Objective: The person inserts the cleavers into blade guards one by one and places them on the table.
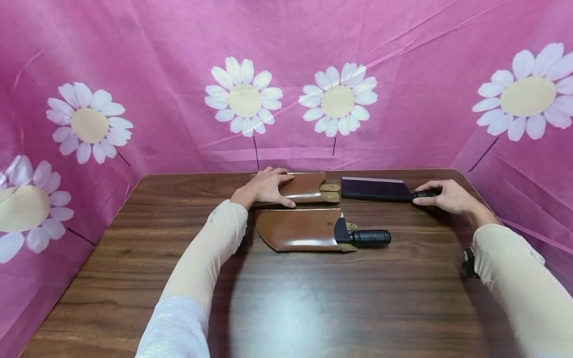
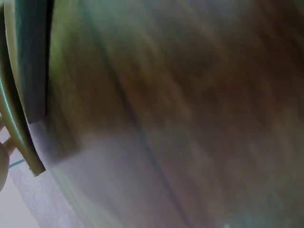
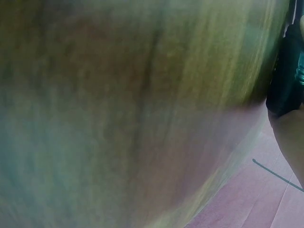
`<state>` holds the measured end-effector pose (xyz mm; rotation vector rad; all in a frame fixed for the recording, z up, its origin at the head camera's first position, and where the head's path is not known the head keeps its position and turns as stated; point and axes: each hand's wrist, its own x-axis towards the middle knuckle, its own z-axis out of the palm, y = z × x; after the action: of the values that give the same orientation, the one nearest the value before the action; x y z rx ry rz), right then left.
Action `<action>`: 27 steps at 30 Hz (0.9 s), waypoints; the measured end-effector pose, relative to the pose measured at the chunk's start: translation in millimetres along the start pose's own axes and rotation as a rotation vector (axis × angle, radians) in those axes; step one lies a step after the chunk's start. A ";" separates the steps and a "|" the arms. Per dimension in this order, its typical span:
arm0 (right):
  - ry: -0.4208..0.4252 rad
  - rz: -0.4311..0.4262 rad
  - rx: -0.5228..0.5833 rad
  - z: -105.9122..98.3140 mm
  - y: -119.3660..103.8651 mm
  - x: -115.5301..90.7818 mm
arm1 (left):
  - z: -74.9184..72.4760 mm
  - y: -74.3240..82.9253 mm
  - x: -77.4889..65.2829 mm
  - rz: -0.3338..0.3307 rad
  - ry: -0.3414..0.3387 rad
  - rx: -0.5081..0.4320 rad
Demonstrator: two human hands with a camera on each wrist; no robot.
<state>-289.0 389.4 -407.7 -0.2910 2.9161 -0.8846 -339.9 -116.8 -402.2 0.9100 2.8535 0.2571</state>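
At the back of the table, my left hand [image 1: 265,186] spans a brown leather knife sheath [image 1: 306,189], thumb at its near edge and fingers at the far edge. The sheath's olive strap tabs [image 1: 330,193] point right, towards a black-bladed cleaver [image 1: 373,189]. My right hand [image 1: 452,196] grips the cleaver's black handle [image 3: 285,71], blade pointing left, its end close to the tabs. In front lies a second brown sheath [image 1: 297,228] with a knife inside; its black handle [image 1: 370,237] sticks out to the right. In the left wrist view, a sheath edge [image 2: 16,126] shows beside the fingertips.
The dark wood table [image 1: 313,298] carries a bright glare patch near its front. A pink cloth [image 1: 286,30] with large white daisies hangs close behind the table and along both sides.
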 end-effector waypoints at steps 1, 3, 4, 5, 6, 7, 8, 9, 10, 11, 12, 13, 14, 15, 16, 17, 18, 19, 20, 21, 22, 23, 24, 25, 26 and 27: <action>0.000 0.002 -0.002 -0.7 -0.3 0.3 | -1.1 -0.3 -0.6 0.003 0.010 0.005; 0.000 0.005 -0.007 -1.5 -0.5 0.6 | -3.6 -0.1 -2.0 0.010 0.034 0.002; 0.000 0.008 -0.007 -1.7 -0.5 0.5 | -4.5 0.4 -3.0 0.013 0.046 0.002; -0.001 0.010 -0.007 -1.7 -0.4 0.2 | -5.4 1.0 -3.9 0.019 0.057 0.004; -0.002 0.012 -0.005 -1.7 -0.4 -0.1 | -6.0 1.7 -5.0 0.025 0.066 0.006; -0.001 0.013 -0.003 -1.6 -0.3 -0.6 | -6.6 2.4 -6.1 0.031 0.074 0.008; -0.001 0.014 0.002 -1.5 -0.3 -1.1 | -7.3 3.3 -7.3 0.038 0.082 0.009; 0.000 0.015 0.007 -1.5 -0.4 -1.7 | -8.1 3.9 -8.5 0.044 0.089 0.015; 0.003 0.015 0.011 -1.5 -0.6 -2.3 | -8.9 4.6 -10.0 0.051 0.094 0.020; 0.008 0.014 0.015 -1.5 -0.8 -2.6 | -10.0 5.1 -11.3 0.056 0.101 0.025; 0.012 0.014 0.018 -1.6 -1.1 -2.9 | -11.5 5.6 -12.9 0.058 0.109 0.025; 0.015 0.012 0.020 -1.7 -1.4 -2.9 | -13.0 5.8 -14.5 0.058 0.117 0.026; 0.018 0.013 0.023 -1.7 -1.8 -2.7 | -14.5 5.9 -16.3 0.058 0.125 0.025; 0.020 0.013 0.023 -1.8 -2.0 -2.4 | -16.2 6.0 -18.1 0.055 0.133 0.023; 0.022 0.015 0.021 -1.8 -2.1 -2.0 | -17.7 6.1 -20.0 0.053 0.138 0.021; 0.021 0.021 0.023 -1.8 -2.3 -1.7 | -19.0 6.0 -21.7 0.052 0.141 0.022; 0.019 0.024 0.023 -1.7 -2.6 -1.5 | -20.2 6.1 -23.3 0.053 0.142 0.019; 0.020 0.028 0.024 -1.6 -2.7 -1.3 | -21.1 6.2 -24.7 0.055 0.143 0.018; 0.021 0.031 0.026 -1.3 -2.7 -1.1 | -21.9 6.2 -25.9 0.058 0.145 0.017; 0.022 0.030 0.028 -1.0 -2.6 -1.0 | -22.5 6.3 -26.8 0.061 0.147 0.018; 0.024 0.027 0.030 -0.5 -2.5 -1.1 | -22.8 6.3 -27.9 0.063 0.148 0.020; 0.026 0.024 0.033 0.1 -2.4 -1.3 | -22.8 6.4 -28.7 0.063 0.149 0.021; 0.028 0.018 0.036 0.9 -2.2 -1.6 | -22.7 6.6 -29.4 0.063 0.150 0.021; 0.029 0.013 0.039 1.6 -1.9 -2.0 | -22.6 6.8 -30.0 0.062 0.150 0.022; 0.031 0.008 0.039 2.4 -1.4 -2.4 | -22.4 7.1 -30.5 0.059 0.150 0.024; 0.033 0.004 0.040 3.1 -1.2 -3.0 | -22.2 7.6 -31.0 0.058 0.149 0.023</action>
<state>-285.4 387.4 -409.5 -0.2709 2.9237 -0.9541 -314.6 -131.4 -376.6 1.0207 2.9739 0.3113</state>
